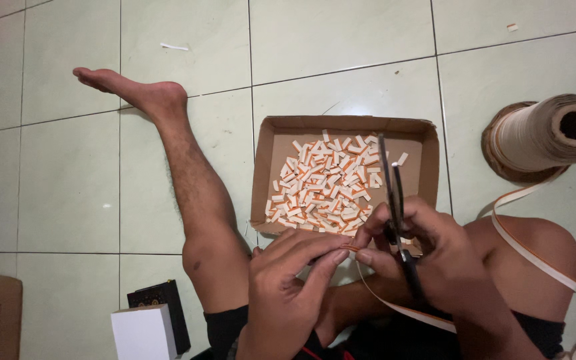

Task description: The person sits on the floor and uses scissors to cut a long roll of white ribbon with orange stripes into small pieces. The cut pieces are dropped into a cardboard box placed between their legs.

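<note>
The left hand pinches the strip end; the right hand grips scissors, blades nearly closed, over the box's near edge. Cutting step; the next snip needs the strip fed forward. Pieces fill the box; roll lies beyond.

Glossy glazed tiles are seen all around. At 12 o'clock, a matt brown cardboard tray is seen. At 2 o'clock, smooth cream tape is wound on a cardboard core. Dark metal scissors look dull.
</note>
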